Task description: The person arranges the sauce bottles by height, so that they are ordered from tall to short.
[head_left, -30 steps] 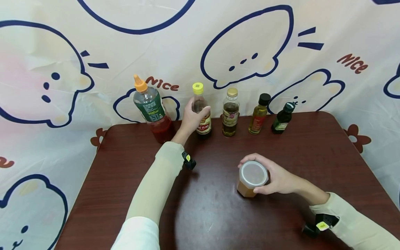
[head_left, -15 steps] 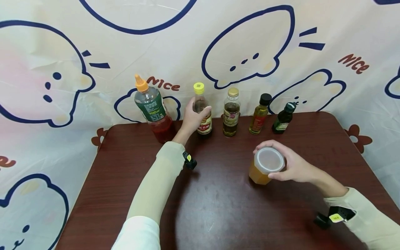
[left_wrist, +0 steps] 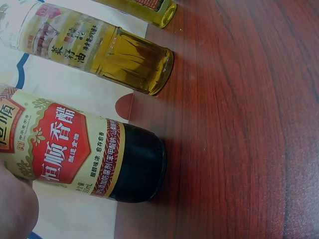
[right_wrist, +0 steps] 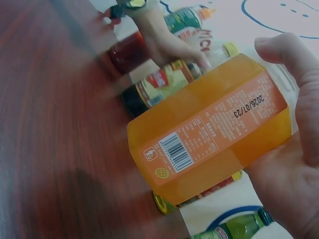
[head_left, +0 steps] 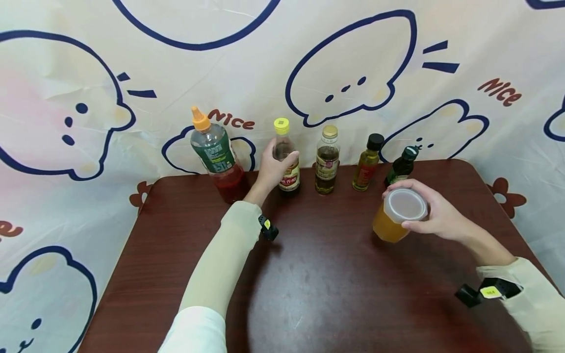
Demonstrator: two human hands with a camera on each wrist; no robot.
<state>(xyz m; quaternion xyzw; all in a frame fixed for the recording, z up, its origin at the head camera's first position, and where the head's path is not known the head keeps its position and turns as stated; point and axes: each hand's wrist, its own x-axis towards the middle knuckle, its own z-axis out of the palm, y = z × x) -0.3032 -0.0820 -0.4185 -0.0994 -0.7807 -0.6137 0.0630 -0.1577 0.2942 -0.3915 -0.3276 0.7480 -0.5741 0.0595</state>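
Note:
My left hand [head_left: 272, 169] grips a vinegar bottle [head_left: 289, 181] with a yellow cap, which stands upright at the back of the table. Its red and cream label [left_wrist: 60, 144] and dark base fill much of the left wrist view, with part of the thumb [left_wrist: 17, 209] at the edge. On the right, my right hand [head_left: 446, 215] holds a clear faceted jar [head_left: 390, 226] of orange-amber contents near its pale lid [head_left: 405, 204]. The jar leans over the table in front of a small dark green bottle [head_left: 400, 167]. A printed label and barcode [right_wrist: 175, 153] show in the right wrist view.
A squeeze bottle [head_left: 216, 156] of red sauce stands left of the vinegar. To its right are an oil bottle [head_left: 326, 166] and a smaller black-capped bottle [head_left: 365, 169]. A patterned cloth [head_left: 247, 73] hangs behind the brown table [head_left: 318, 274].
The right hand has carried the jar rightward and toward the back, up to the dark green bottle, whose lower part it now overlaps. My left hand stays on the vinegar bottle.

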